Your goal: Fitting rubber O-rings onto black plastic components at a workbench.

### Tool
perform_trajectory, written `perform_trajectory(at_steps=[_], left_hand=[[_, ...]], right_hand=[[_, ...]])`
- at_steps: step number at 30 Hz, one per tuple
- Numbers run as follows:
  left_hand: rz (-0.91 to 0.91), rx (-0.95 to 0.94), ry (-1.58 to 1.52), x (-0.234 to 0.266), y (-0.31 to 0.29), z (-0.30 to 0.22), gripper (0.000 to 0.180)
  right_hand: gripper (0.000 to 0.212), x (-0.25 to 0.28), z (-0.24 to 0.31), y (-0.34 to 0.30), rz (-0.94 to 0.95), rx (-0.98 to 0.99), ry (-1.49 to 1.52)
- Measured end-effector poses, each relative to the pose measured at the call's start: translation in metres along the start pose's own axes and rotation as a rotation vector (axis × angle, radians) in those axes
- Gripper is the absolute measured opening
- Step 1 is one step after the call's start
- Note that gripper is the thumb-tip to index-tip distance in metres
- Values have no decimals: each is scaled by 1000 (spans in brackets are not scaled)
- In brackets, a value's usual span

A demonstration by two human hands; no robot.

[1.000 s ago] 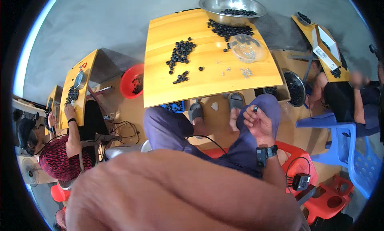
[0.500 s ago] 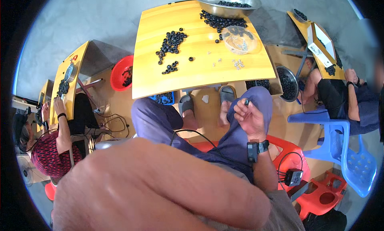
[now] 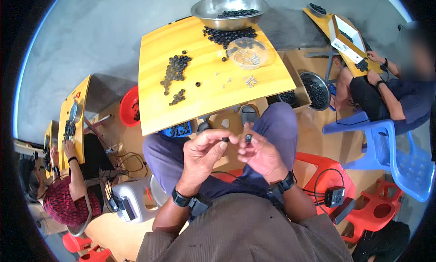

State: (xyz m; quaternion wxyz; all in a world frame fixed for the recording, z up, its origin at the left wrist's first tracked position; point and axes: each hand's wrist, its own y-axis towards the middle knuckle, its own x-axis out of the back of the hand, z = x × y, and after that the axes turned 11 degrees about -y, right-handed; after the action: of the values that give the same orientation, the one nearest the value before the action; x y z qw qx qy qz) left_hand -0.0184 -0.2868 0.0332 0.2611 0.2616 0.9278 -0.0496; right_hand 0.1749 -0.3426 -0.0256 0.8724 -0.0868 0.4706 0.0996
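Above my lap, both hands are close together, just short of the table's front edge. My left hand (image 3: 202, 155) pinches a small black piece (image 3: 225, 139) between thumb and forefinger. My right hand (image 3: 265, 157), beside it, grips a small dark cylindrical piece (image 3: 248, 138) with a pale end showing at the fingertips. On the yellow table (image 3: 204, 94), small black ring-shaped parts (image 3: 176, 70) lie scattered on the left. Tiny silvery pieces (image 3: 250, 81) form a small heap at the right, near a clear plastic bowl (image 3: 245, 53) that has more of them inside.
A steel basin (image 3: 229, 19) of black parts stands at the table's far edge, with a black heap before it. Below are a red basin (image 3: 129, 107), a blue tray (image 3: 177, 129) and a metal bowl (image 3: 314, 90). People work at side tables left and right.
My left arm, which crossed the lower view raised close to the camera, has come down, bringing the left hand beside the right. The right hand has shifted left and nearer. The view has tilted.
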Motion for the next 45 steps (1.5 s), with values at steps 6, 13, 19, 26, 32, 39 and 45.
perform_trajectory(at_steps=[6, 13, 19, 26, 32, 39, 45], left_hand=[[1, -79, 130, 8, 6, 15, 18], [93, -175, 287, 5, 10, 20, 21], [87, -232, 448, 2, 9, 23, 20], [67, -227, 745, -6, 8, 8, 16], [6, -135, 214, -3, 8, 21, 18], [3, -126, 192, -7, 9, 20, 19], [34, -177, 317, -3, 11, 23, 20]], right_hand=[[25, -2, -9, 2, -69, 33, -3], [25, -4, -20, 6, -40, 37, -63], [24, 2, -27, 4, -94, 64, -38], [25, 6, -25, 0, -47, 50, -39], [28, 5, -28, 1, -41, 46, -35], [29, 2, -26, 0, -23, 52, -32], [29, 0, -25, 0, -19, 62, -40]])
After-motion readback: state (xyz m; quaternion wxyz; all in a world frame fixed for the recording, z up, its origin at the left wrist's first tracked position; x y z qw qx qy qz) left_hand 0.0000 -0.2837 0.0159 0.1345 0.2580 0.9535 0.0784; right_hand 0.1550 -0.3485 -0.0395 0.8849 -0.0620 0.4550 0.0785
